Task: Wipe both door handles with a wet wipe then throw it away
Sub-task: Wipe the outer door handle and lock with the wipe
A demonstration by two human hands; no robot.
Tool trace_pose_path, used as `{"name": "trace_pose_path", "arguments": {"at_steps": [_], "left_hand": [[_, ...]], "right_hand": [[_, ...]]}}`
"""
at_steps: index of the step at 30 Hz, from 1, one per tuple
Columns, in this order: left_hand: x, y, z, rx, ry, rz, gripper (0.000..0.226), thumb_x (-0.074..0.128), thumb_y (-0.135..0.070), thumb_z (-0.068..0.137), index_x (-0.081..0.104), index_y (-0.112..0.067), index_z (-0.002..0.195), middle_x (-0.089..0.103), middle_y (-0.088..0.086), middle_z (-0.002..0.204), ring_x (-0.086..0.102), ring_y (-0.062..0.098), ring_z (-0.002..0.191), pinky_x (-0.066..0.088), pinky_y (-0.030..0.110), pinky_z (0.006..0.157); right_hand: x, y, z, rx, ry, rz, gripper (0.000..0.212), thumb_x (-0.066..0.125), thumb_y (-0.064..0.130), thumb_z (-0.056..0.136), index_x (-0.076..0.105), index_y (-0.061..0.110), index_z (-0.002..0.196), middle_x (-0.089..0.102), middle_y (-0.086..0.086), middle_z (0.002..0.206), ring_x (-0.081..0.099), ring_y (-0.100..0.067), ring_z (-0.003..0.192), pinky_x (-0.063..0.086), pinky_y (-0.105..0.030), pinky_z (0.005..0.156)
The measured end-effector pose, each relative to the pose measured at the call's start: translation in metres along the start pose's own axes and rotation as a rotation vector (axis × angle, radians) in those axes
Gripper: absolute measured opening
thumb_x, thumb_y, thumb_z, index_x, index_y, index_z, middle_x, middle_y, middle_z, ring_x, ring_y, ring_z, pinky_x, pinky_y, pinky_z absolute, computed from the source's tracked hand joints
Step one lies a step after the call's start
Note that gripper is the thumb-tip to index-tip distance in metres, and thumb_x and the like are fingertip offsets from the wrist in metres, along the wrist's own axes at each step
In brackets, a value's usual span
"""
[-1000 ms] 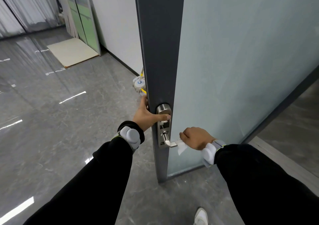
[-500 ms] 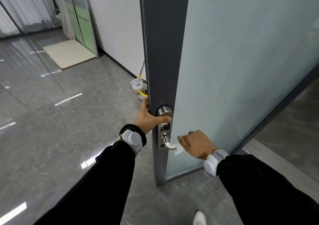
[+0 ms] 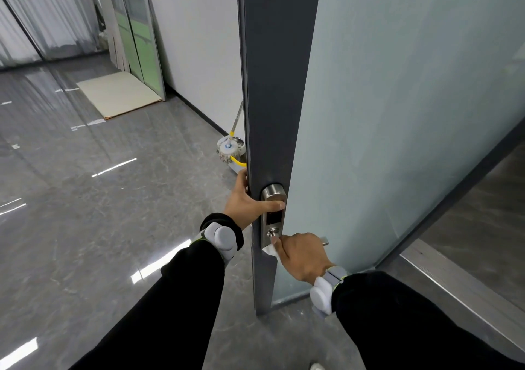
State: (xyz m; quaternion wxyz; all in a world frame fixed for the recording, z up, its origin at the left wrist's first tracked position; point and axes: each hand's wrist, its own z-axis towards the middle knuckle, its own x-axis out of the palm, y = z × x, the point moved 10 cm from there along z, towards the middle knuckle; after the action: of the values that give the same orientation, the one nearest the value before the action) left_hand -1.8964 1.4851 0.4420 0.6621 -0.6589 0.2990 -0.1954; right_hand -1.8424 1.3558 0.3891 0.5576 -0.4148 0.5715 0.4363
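Right hand (image 3: 302, 253) clenched around crumpled white wet wipe (image 3: 270, 250), pressed along silver metal lever handle (image 3: 324, 240) on frosted-glass side. Left hand (image 3: 250, 203) gripping dark grey door edge (image 3: 272, 114), thumb across brushed steel lock plate (image 3: 274, 199). Behind, string mop (image 3: 228, 149) on glossy grey floor (image 3: 85, 199).

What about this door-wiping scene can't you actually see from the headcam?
- The handle on the door's far side: hidden by the door edge; the left hand reaches around there.
- Most of the near handle: covered by the right hand.
- Most of the wet wipe: only a corner shows under that hand.
- Any bin for the wipe: none in frame.
- The mop: partly behind the door.
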Motion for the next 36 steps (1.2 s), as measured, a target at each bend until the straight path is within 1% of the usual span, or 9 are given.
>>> {"name": "trace_pose_path", "arguments": {"at_steps": [5, 9, 12, 17, 21, 24, 27, 33, 36], "left_hand": [[0.0, 0.001, 0.0, -0.015, 0.0, 0.001, 0.096, 0.095, -0.023, 0.05, 0.042, -0.031, 0.129, 0.063, -0.01, 0.118, 0.065, 0.008, 0.107, 0.055, 0.036, 0.094], [0.002, -0.001, -0.003, -0.024, -0.011, -0.02, 0.094, 0.093, -0.01, 0.06, 0.04, -0.028, 0.135, 0.062, -0.013, 0.118, 0.064, 0.002, 0.103, 0.054, 0.017, 0.08], [0.003, -0.003, -0.004, -0.034, -0.03, -0.003, 0.097, 0.093, -0.012, 0.06, 0.038, -0.033, 0.137, 0.061, -0.015, 0.119, 0.062, -0.007, 0.099, 0.051, 0.011, 0.074], [0.002, 0.001, -0.002, -0.042, -0.028, 0.004, 0.094, 0.094, -0.013, 0.056, 0.043, -0.039, 0.13, 0.064, -0.012, 0.121, 0.064, 0.007, 0.108, 0.055, 0.026, 0.086], [0.004, 0.007, -0.001, -0.061, -0.036, -0.011, 0.089, 0.094, -0.022, 0.045, 0.048, -0.038, 0.12, 0.066, -0.001, 0.12, 0.067, 0.018, 0.107, 0.057, 0.044, 0.092], [0.004, 0.006, 0.0, -0.064, -0.041, -0.027, 0.098, 0.094, -0.023, 0.043, 0.047, -0.028, 0.129, 0.065, 0.002, 0.122, 0.066, 0.021, 0.11, 0.056, 0.045, 0.093], [0.005, 0.002, 0.0, -0.044, -0.013, -0.009, 0.102, 0.094, -0.021, 0.047, 0.044, -0.024, 0.135, 0.064, 0.003, 0.125, 0.066, 0.02, 0.111, 0.056, 0.044, 0.092], [0.007, -0.002, -0.001, -0.028, 0.007, 0.0, 0.105, 0.093, -0.021, 0.048, 0.041, -0.02, 0.139, 0.062, 0.006, 0.125, 0.065, 0.021, 0.112, 0.057, 0.038, 0.088], [0.008, -0.002, -0.003, -0.035, -0.005, -0.024, 0.105, 0.092, -0.019, 0.047, 0.042, -0.017, 0.138, 0.064, 0.006, 0.122, 0.067, 0.02, 0.106, 0.057, 0.028, 0.076]], "right_hand": [[-0.004, 0.004, 0.003, 0.003, 0.038, 0.055, 0.045, 0.03, 0.046, 0.102, 0.06, 0.015, 0.113, 0.07, -0.009, 0.097, 0.066, -0.033, 0.085, 0.048, -0.037, 0.073], [0.012, -0.018, 0.013, 0.164, 0.18, 0.249, 0.064, 0.028, 0.069, 0.093, 0.062, 0.016, 0.101, 0.071, -0.006, 0.094, 0.066, -0.028, 0.086, 0.047, -0.037, 0.074], [0.021, -0.028, 0.016, 0.195, 0.204, 0.397, 0.06, 0.037, 0.075, 0.086, 0.062, 0.021, 0.091, 0.07, 0.0, 0.086, 0.064, -0.023, 0.079, 0.049, -0.036, 0.072], [0.018, -0.054, 0.012, 0.333, 0.021, 0.7, 0.042, 0.066, 0.068, 0.072, 0.061, 0.026, 0.066, 0.066, 0.01, 0.067, 0.063, -0.013, 0.066, 0.049, -0.028, 0.061], [0.008, -0.047, 0.014, 0.304, -0.011, 0.51, 0.047, 0.056, 0.069, 0.081, 0.065, 0.023, 0.071, 0.069, 0.003, 0.07, 0.065, -0.018, 0.067, 0.045, -0.027, 0.057], [0.005, -0.027, 0.014, 0.193, 0.05, 0.204, 0.062, 0.035, 0.068, 0.092, 0.065, 0.015, 0.082, 0.069, -0.005, 0.081, 0.066, -0.023, 0.076, 0.041, -0.03, 0.062], [0.002, -0.011, 0.008, 0.004, 0.008, 0.06, 0.062, 0.017, 0.058, 0.099, 0.054, 0.015, 0.075, 0.069, -0.008, 0.08, 0.057, -0.025, 0.067, 0.039, -0.03, 0.062], [0.0, -0.008, -0.002, -0.188, -0.062, -0.013, 0.055, 0.018, 0.045, 0.104, 0.057, 0.015, 0.079, 0.052, -0.003, 0.064, 0.053, -0.025, 0.058, 0.041, -0.03, 0.061], [-0.001, -0.031, -0.005, -0.209, -0.08, -0.063, 0.035, 0.038, 0.04, 0.1, 0.062, 0.018, 0.089, 0.057, -0.003, 0.062, 0.055, -0.027, 0.054, 0.032, -0.027, 0.048]]}}
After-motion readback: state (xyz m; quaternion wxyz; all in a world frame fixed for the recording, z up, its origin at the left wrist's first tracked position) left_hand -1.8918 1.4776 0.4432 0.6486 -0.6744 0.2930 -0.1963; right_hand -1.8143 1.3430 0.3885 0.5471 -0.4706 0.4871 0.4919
